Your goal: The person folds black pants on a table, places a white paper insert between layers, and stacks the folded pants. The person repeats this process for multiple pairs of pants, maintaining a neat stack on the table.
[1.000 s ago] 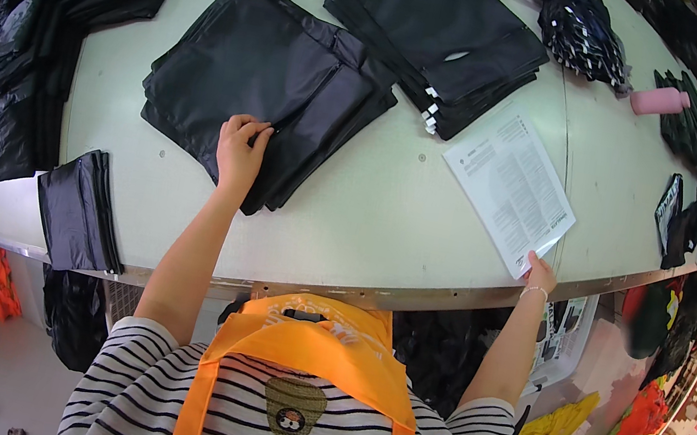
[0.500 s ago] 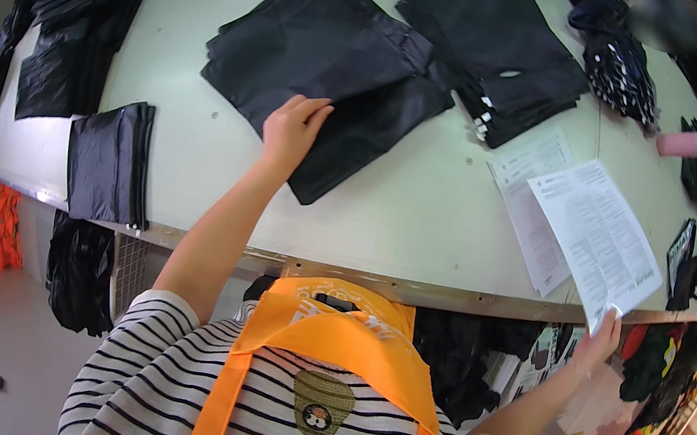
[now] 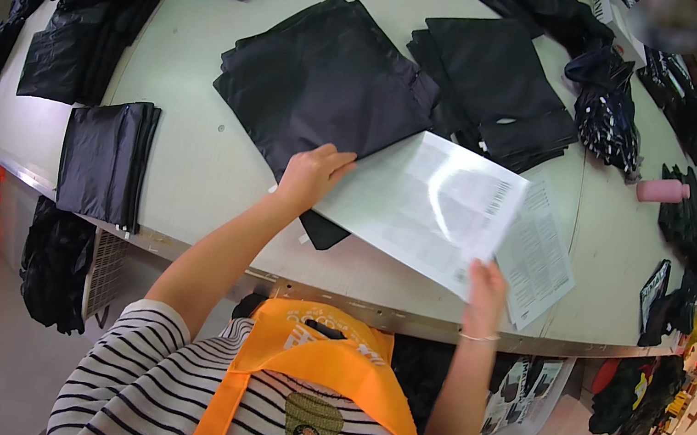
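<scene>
Left hand (image 3: 311, 178) pinches a flat black fabric piece (image 3: 320, 87); right hand (image 3: 486, 298) pinches a glossy white paper sheet (image 3: 435, 200)
Sheet apparently reaches beneath the fabric's edge, above the desk (image 3: 183, 174); snagging there could crease it.

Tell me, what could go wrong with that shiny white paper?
The white sheet might crease if it catches on the black stack, where the left hand seems to pinch an edge. The right hand holds the sheet near one corner, so it could bend or slip. And the other paper lies right beside that hand, so it might get nudged.
</scene>
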The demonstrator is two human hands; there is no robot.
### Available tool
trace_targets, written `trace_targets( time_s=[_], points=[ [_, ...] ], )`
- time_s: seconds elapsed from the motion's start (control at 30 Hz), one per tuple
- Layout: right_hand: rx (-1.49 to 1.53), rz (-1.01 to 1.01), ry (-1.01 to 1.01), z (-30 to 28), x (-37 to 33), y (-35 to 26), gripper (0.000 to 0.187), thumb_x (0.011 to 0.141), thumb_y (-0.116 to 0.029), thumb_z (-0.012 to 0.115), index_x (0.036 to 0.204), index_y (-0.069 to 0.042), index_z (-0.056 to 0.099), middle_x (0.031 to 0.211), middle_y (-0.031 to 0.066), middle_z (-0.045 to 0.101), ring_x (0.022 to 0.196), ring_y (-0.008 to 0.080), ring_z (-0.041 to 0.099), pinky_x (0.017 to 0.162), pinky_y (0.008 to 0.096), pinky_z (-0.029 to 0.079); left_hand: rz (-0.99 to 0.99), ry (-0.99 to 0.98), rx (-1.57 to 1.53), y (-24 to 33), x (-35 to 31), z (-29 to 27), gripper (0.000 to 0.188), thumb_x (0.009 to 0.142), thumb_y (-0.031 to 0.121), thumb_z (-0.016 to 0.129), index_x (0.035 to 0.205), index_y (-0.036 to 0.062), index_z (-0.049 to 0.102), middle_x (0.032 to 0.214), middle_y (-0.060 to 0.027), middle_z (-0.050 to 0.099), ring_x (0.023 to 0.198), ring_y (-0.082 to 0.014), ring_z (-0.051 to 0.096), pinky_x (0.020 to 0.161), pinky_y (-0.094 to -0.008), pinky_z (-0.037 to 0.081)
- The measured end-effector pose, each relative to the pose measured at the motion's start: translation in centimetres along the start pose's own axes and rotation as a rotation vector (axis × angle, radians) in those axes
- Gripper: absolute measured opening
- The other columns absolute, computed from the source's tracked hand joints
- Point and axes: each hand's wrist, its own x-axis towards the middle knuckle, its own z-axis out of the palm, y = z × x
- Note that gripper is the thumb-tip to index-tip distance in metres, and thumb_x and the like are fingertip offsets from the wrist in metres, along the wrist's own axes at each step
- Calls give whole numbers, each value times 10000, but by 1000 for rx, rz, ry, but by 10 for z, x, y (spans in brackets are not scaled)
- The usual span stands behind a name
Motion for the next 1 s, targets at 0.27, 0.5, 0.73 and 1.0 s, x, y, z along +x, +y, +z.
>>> trace_targets(
  time_s=[0.27, 0.5, 0.73, 1.0],
  points=[
    [58, -17, -58, 75, 23, -11, 208, 949, -103, 510, 1116, 8, 567, 906, 47, 641, 764, 85, 570, 688, 247, 467, -167, 53, 46, -25, 8, -14, 126, 807, 143, 700, 904, 63, 714, 709, -98, 571, 618, -291, 580, 563, -369, 458],
    [-29, -22, -113, 149, 30, 34, 196, 946, -122, 512, 1088, 2, 564, 885, 37, 636, 737, 81, 557, 658, 269, 455, -129, -12, -85, 2, 15, 5, 162, 798, 133, 705, 931, 40, 713, 716, -119, 587, 626, -313, 590, 573, -363, 470],
    [-162, -7, -165, 207, 39, 39, 200, 964, -86, 459, 1132, 5, 518, 984, 87, 613, 829, 130, 588, 685, 274, 478, -226, 8, -157, 14, 4, 20, 138, 806, 101, 689, 918, 21, 706, 740, -121, 624, 607, -287, 599, 560, -346, 470],
    [153, 123, -140, 189, 32, 34, 183, 969, -92, 437, 1085, 2, 544, 899, 70, 628, 694, 108, 592, 574, 256, 488, -292, 1, -198, 5, 8, 14, 152, 812, 96, 684, 934, 8, 705, 750, -131, 631, 618, -276, 604, 580, -332, 471]
  ],
)
